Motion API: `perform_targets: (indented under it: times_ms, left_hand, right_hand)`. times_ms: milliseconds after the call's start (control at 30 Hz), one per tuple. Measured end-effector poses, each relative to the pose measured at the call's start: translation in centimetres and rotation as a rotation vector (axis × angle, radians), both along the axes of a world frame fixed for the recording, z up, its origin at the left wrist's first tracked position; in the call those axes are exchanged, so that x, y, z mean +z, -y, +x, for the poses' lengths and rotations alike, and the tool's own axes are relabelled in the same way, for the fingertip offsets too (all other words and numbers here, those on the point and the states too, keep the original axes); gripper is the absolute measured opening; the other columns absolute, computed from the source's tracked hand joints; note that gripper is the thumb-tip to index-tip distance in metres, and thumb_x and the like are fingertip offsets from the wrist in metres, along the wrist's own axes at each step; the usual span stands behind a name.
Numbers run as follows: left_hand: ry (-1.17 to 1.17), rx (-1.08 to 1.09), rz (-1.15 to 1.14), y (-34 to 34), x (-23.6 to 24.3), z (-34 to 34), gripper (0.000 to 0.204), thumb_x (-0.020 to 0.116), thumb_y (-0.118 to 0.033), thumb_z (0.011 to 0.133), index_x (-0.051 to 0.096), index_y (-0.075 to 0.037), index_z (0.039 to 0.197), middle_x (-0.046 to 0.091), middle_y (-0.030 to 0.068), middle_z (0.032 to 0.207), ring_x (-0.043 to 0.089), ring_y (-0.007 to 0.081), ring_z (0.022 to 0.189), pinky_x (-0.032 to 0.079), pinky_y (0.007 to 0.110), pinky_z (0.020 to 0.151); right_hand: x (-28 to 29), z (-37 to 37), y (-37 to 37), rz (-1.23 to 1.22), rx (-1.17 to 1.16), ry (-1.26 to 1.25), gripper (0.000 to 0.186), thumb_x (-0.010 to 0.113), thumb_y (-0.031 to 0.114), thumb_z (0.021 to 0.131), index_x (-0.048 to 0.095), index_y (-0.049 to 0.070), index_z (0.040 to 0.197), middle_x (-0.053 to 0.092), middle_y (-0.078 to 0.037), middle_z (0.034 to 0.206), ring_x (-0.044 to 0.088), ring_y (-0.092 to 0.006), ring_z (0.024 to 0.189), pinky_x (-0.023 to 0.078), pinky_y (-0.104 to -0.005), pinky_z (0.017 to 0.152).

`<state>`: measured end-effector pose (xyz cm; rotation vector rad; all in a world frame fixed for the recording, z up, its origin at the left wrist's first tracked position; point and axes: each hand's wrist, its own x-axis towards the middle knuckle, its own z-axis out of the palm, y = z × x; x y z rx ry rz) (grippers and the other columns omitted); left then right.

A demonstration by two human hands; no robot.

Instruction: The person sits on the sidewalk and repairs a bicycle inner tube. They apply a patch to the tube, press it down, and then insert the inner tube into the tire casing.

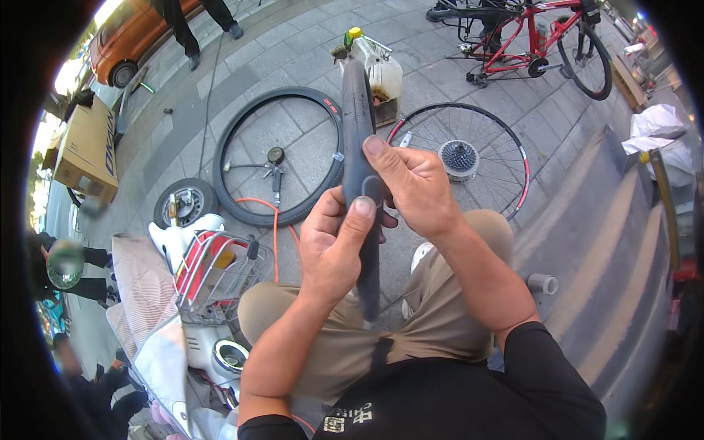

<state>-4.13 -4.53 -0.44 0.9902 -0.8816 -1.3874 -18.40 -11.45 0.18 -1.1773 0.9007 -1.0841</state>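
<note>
The left hand (pixel 334 242) curls closed round a black inner tube (pixel 357 117), its thumb laid flat along the rubber; the right hand (pixel 422 187) pinches the tube just above, thumb on the near face and the other fingers partly hidden behind; the tube stands raised above the pavement (pixel 293 55), its lower stretch hanging between the knees; between the thumbs shows a rounded outline that looks like a patch (pixel 371 188); the step in hand seems to be pressing or checking that patch; the next move probably calls for firm, even thumb pressure round its rim, with the rubber kept flat; toward the pavement's edge by the steps (pixel 587 271) lies a spoked wheel (pixel 460 159); to the left lies a tire (pixel 282 92), with an air gauge (pixel 276 155) inside its ring and an orange hose (pixel 276 249) running toward the person.
</note>
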Motion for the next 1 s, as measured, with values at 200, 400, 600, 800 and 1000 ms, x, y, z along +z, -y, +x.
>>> perform_targets:
  times_ms: [200, 400, 600, 800, 1000]
  left_hand:
    - [0.023, -0.003, 0.081, 0.6, 0.6, 0.6, 0.036, 0.061, -0.038, 0.112, 0.066, -0.003, 0.111, 0.073, 0.0132, 0.086, 0.066, 0.0144, 0.066, 0.053, 0.026, 0.061]
    - [0.005, 0.053, 0.102, 0.3, 1.5, 2.2, 0.025, 0.067, -0.028, 0.110, 0.067, -0.003, 0.110, 0.074, 0.0077, 0.086, 0.071, 0.0135, 0.068, 0.054, 0.025, 0.058]
    - [-0.071, -0.059, -0.052, 1.1, 1.0, 1.0, 0.026, 0.066, -0.022, 0.110, 0.064, 0.000, 0.122, 0.074, 0.0083, 0.102, 0.072, 0.0146, 0.079, 0.057, 0.027, 0.070]
    - [-0.007, -0.057, -0.036, 0.2, 0.6, 1.3, 0.031, 0.066, -0.028, 0.110, 0.063, 0.000, 0.123, 0.071, 0.0070, 0.102, 0.069, 0.0136, 0.081, 0.057, 0.028, 0.074]
    - [0.052, -0.017, 0.031, 0.2, 1.3, 0.9, 0.037, 0.067, -0.037, 0.110, 0.067, -0.001, 0.117, 0.070, 0.0041, 0.099, 0.067, 0.0117, 0.074, 0.055, 0.027, 0.068]
  right_hand:
    - [0.9, -1.0, -0.1, 0.056, 0.110, 0.057, 0.049, 0.063, 0.041, 0.111, 0.072, -0.002, 0.089, 0.067, -0.001, 0.073, 0.060, -0.0080, 0.059, 0.046, -0.0270, 0.048]
    - [-0.5, 0.5, -0.3, 0.084, 0.150, -0.030, 0.037, 0.074, 0.035, 0.104, 0.076, -0.001, 0.109, 0.062, 0.001, 0.073, 0.053, -0.0054, 0.061, 0.039, -0.0238, 0.052]
    - [1.3, 0.9, -0.4, 0.089, -0.001, 0.247, 0.028, 0.074, 0.025, 0.105, 0.073, -0.002, 0.097, 0.067, -0.001, 0.075, 0.053, -0.0062, 0.057, 0.041, -0.0247, 0.049]
    - [0.3, 0.1, -0.7, 0.168, 0.036, 0.221, 0.029, 0.076, 0.028, 0.104, 0.074, -0.001, 0.100, 0.068, 0.001, 0.076, 0.050, -0.0028, 0.056, 0.038, -0.0213, 0.049]
    - [-0.4, -0.3, -1.1, 0.084, 0.001, 0.225, 0.025, 0.076, 0.023, 0.104, 0.076, -0.002, 0.105, 0.070, 0.001, 0.079, 0.051, -0.0017, 0.060, 0.039, -0.0215, 0.052]
